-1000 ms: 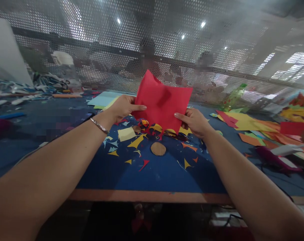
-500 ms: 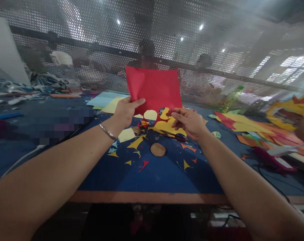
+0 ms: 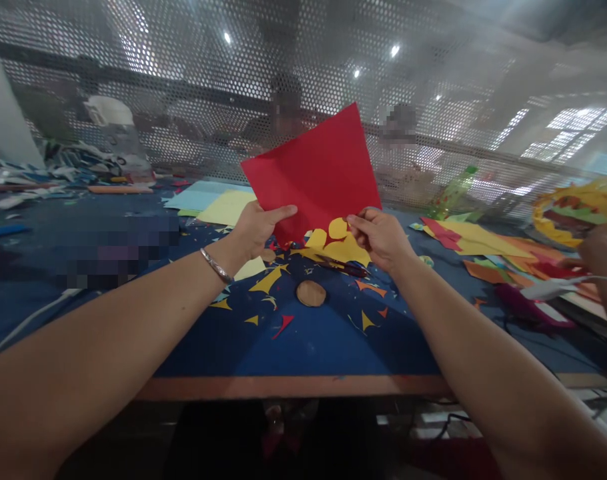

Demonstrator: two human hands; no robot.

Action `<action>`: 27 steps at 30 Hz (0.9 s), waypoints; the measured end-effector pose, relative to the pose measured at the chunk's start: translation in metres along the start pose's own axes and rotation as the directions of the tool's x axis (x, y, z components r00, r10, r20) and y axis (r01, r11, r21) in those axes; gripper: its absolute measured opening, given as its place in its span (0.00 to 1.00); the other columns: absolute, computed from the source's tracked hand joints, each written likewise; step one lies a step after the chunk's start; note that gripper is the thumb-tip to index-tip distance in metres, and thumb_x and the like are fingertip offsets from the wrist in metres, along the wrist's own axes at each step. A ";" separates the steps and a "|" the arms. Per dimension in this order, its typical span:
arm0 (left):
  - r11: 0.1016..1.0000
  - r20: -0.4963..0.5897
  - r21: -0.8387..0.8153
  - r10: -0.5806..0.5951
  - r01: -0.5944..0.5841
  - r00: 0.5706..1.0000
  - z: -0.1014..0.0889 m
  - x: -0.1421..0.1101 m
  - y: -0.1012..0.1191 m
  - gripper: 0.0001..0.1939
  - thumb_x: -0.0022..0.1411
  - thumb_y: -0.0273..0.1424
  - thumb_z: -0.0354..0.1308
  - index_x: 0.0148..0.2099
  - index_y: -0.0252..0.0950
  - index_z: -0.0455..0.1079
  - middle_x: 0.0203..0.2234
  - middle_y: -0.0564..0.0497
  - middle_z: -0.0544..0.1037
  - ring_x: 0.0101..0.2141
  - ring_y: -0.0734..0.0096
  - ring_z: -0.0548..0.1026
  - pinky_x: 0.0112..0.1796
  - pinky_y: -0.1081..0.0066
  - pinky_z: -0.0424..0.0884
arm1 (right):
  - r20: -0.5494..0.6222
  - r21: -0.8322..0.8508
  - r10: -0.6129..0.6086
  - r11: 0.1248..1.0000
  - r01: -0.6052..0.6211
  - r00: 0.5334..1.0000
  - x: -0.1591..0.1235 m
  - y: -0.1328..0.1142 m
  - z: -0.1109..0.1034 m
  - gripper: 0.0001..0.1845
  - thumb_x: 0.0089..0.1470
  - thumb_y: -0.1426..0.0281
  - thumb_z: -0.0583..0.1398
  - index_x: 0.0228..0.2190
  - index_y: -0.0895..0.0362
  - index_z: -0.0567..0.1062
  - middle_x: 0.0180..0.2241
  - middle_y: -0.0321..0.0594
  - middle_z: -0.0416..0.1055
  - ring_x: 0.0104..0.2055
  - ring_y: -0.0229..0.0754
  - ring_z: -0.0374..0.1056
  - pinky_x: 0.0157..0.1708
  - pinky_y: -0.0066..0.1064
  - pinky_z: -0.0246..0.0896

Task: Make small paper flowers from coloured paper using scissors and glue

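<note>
My left hand [image 3: 257,230] grips a red sheet of paper [image 3: 318,167] by its lower left side, thumb lying across the front. At the sheet's lower right edge, my right hand [image 3: 378,237] pinches the paper between thumb and fingers. The sheet is raised and tilted, one corner pointing up, with rounded cut-outs along its bottom edge. Through and below those notches shows yellow paper [image 3: 351,252]. Dark-handled scissors [image 3: 343,267] lie just under the sheet. Nearer to me, a round brown disc [image 3: 311,293] rests on the blue tabletop.
Paper scraps [image 3: 268,279] are scattered around the disc. Pale blue sheets [image 3: 198,195] lie at the left, coloured sheets [image 3: 478,240] at the right. A clear bottle [image 3: 121,137] and a green bottle [image 3: 453,193] stand near the perforated screen [image 3: 208,80]. Another person's hand [image 3: 601,253] is at far right.
The red sheet has turned, its right corner rising and its left side dropping. My right hand, earlier beside the lower edge, now pinches the sheet. The view has shifted slightly right.
</note>
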State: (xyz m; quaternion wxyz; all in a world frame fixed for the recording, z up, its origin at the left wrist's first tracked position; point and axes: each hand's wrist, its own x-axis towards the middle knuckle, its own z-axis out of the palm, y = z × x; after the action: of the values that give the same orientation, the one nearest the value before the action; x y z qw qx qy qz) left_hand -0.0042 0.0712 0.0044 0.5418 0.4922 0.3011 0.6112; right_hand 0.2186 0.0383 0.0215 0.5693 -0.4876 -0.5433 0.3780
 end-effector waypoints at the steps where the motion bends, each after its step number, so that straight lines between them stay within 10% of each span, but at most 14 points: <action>1: 1.000 -0.001 0.016 0.008 -0.008 1.000 0.000 0.000 0.000 0.20 0.43 0.34 0.73 0.40 0.34 0.77 0.37 0.41 0.82 0.44 0.46 0.79 0.46 0.51 0.76 | -0.011 -0.024 -0.006 1.000 0.006 1.000 0.001 0.000 0.000 0.16 0.45 0.68 0.67 0.19 0.56 0.64 0.14 0.27 0.61 0.14 0.26 0.50 0.14 0.20 0.41; 7: 0.997 -0.035 0.061 0.059 -0.057 0.998 -0.001 0.000 -0.005 0.17 0.45 0.36 0.72 0.38 0.35 0.78 0.35 0.43 0.82 0.44 0.49 0.79 0.44 0.54 0.77 | -0.068 -0.234 -0.090 0.970 0.072 0.994 0.003 0.004 0.002 0.15 0.48 0.62 0.63 0.20 0.54 0.63 0.12 0.24 0.51 0.14 0.29 0.46 0.15 0.24 0.39; 17: 0.996 -0.109 0.030 0.088 -0.085 0.990 -0.004 0.003 -0.009 0.20 0.46 0.38 0.71 0.42 0.36 0.77 0.36 0.46 0.82 0.45 0.51 0.77 0.43 0.56 0.76 | -0.003 -0.548 -0.213 0.818 0.176 0.977 -0.001 0.011 -0.006 0.15 0.51 0.62 0.62 0.19 0.57 0.71 0.15 0.34 0.68 0.16 0.32 0.60 0.18 0.24 0.53; 27: 0.992 -0.111 0.082 0.110 -0.101 0.988 0.009 -0.008 -0.003 0.18 0.48 0.38 0.70 0.39 0.33 0.76 0.38 0.44 0.82 0.42 0.54 0.78 0.43 0.59 0.76 | 0.090 -0.367 -0.142 0.916 0.165 0.986 -0.014 0.006 0.014 0.15 0.56 0.59 0.61 0.35 0.59 0.76 0.19 0.36 0.72 0.20 0.36 0.71 0.20 0.24 0.65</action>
State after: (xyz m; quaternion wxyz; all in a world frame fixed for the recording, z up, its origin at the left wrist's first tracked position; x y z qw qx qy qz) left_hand 0.0047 0.0626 0.0023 0.4713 0.4916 0.3286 0.6544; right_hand 0.2038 0.0284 0.0110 0.4772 -0.5308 -0.6591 0.2369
